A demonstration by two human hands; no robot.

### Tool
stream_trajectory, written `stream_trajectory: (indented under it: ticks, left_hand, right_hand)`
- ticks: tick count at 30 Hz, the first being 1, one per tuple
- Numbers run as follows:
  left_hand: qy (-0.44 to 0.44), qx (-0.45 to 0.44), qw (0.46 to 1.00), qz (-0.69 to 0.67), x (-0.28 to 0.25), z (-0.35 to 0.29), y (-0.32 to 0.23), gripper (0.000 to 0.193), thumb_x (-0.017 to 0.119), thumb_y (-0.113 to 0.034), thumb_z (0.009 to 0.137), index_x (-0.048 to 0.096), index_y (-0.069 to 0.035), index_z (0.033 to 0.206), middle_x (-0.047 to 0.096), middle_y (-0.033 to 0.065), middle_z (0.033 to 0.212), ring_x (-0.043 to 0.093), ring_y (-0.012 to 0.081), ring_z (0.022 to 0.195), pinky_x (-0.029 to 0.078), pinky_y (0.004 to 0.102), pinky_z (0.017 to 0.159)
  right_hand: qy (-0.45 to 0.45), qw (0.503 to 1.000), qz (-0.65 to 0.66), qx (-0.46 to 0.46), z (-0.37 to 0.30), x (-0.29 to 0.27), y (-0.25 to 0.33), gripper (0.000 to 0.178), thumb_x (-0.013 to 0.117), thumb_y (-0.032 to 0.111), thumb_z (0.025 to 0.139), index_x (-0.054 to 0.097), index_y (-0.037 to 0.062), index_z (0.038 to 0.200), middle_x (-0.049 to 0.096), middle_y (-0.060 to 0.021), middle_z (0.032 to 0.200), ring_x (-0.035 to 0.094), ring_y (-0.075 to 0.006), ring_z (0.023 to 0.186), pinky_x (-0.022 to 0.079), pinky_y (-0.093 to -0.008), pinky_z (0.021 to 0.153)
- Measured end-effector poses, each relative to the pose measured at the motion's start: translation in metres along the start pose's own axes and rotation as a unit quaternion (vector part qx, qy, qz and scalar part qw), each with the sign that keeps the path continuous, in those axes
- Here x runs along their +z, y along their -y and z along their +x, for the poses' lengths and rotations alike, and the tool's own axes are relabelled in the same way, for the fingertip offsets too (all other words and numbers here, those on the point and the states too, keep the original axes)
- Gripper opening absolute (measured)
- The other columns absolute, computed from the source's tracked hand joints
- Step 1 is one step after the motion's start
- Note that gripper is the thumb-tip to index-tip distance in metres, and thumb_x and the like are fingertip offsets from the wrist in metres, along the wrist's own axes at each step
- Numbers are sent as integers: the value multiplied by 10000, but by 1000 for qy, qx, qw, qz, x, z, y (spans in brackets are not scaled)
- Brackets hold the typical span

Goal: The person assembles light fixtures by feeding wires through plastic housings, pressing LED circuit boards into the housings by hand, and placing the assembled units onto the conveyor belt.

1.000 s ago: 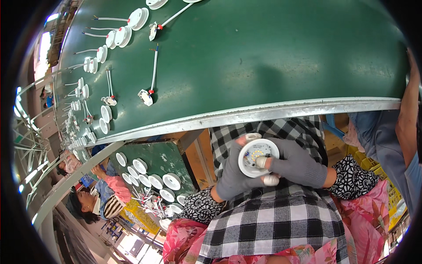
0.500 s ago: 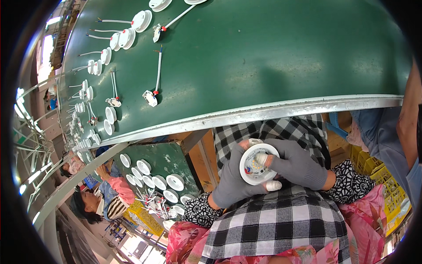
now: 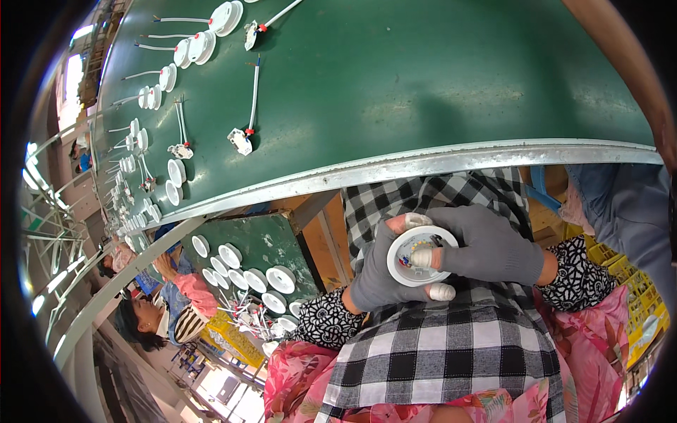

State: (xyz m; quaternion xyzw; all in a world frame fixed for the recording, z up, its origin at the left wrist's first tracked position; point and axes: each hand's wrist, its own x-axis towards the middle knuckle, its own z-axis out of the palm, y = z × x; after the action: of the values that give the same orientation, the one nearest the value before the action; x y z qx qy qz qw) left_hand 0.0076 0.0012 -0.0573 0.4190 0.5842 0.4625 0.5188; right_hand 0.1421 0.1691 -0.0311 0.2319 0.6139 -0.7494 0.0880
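Note:
Over my lap, in both hands, is a white round lamp housing (image 3: 403,248), its open side up. Inside it sits a small board with yellow dots and some red and blue bits. My left hand (image 3: 374,276), in a grey fingerless glove, is closed around the housing's left and lower side. The right hand (image 3: 486,243), gloved alike, grips the other side, and its white-taped thumb presses down inside on the board, covering part of it. Tape also wraps other fingertips.
Beyond a metal edge (image 3: 423,159) lies the green bench (image 3: 458,70), with wired lamp parts (image 3: 240,141) and white housings (image 3: 226,19) at left. A lower table (image 3: 278,243) holds white cups and wires. A co-worker (image 3: 151,317) sits left; another person's arm (image 3: 627,56) reaches in at right.
The housing and both hands have shifted slightly up and right in view. My right thumb covers more of the board. The other person's arm now extends over the bench at upper right.

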Motion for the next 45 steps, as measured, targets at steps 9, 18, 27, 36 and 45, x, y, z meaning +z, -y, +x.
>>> stream_trajectory:
  ticks: [9,18,27,36,45]
  left_hand:
    - [31,37,995,85,1,21,-24,983,924,-276,643,323,-7,1374,562,162,1243,612,264,1113,527,372,917]
    - [-319,153,930,99,-31,61,-75,738,764,-185,774,334,21,1338,476,135,1158,513,238,1077,416,383,986]
    - [-318,75,843,428,-111,97,-78,467,715,-214,839,517,-17,1212,546,134,1077,554,288,1019,456,378,896]
    - [-153,80,719,673,-215,237,-76,270,709,-267,795,616,-89,976,583,74,982,561,268,1021,442,412,902]
    - [-197,169,702,663,-101,144,-119,210,719,-250,771,608,-87,841,561,50,874,556,240,855,425,380,810]
  right_hand:
    - [-5,997,-69,-21,-7,-21,16,415,707,271,807,667,62,1163,701,-165,962,683,-266,884,535,-370,799]
    - [-278,915,-112,-271,30,-128,90,278,702,28,776,674,34,1053,670,-21,881,602,-80,757,491,-244,699]
    - [-541,508,-641,-195,137,-310,57,472,589,28,822,569,182,1268,582,-72,1028,552,-267,1003,436,-429,877]
    - [-377,830,-322,-255,91,-139,65,308,678,95,796,634,101,1100,557,-30,766,575,-178,723,479,-319,710]
    - [-164,955,87,-230,102,-66,81,335,561,237,972,570,-4,1205,568,-18,730,559,-83,663,469,-234,647]
